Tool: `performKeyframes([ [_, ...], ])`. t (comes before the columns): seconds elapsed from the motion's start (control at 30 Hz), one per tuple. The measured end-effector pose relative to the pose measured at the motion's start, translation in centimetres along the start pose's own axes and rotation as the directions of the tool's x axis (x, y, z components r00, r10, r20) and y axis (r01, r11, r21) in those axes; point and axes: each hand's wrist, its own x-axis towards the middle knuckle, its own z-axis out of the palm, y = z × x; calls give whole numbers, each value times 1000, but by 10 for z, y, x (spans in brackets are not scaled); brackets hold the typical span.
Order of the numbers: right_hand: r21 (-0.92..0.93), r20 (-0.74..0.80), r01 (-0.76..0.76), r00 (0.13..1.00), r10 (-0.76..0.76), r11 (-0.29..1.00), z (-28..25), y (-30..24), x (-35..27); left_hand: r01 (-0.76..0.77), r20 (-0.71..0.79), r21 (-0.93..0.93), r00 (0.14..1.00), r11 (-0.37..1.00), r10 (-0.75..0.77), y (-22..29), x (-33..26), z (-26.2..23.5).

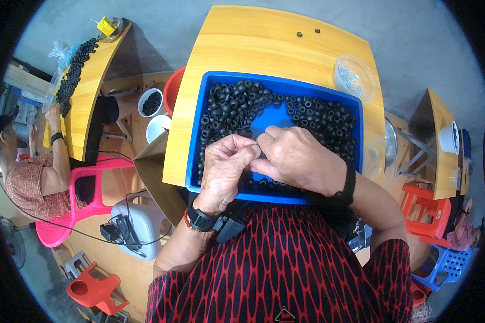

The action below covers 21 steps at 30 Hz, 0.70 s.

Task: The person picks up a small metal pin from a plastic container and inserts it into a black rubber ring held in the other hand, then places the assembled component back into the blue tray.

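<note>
My left hand (226, 164) and my right hand (299, 159) meet above the near part of a blue tray (193, 145). Both have thumb and fingers pinched together, the fingertips almost touching. Whatever lies between them is hidden or too small to make out. Many small round black parts (234, 102) with holes in them lie in the tray, heaped at the left and spread along the right. Bare blue tray bottom shows in the middle, just beyond my hands.
The tray rests on a yellow wooden table (242, 37). A clear tub (355, 78) with small pale-blue pieces stands at its far right, and two black parts lie at the back. A cardboard box (159, 167) is at the left. Another person works at the left table (83, 116).
</note>
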Motion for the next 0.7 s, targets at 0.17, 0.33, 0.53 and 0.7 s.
performKeyframes([
  [0.17,0,-52,-43,998,43,999,2,9,-5,15,8,-5,1000,1000,-15,3,0,4],
  [0.33,47,-77,-35,996,38,998,5,9,-8,46,75,9,996,999,-47,0,-2,-1],
  [0.53,3,-69,-15,998,15,1000,10,7,-9,-40,53,151,998,988,32,-4,-3,-1],
  [0.7,-50,-38,65,997,-67,997,12,9,-9,-115,19,341,993,933,115,-5,-5,0],
])
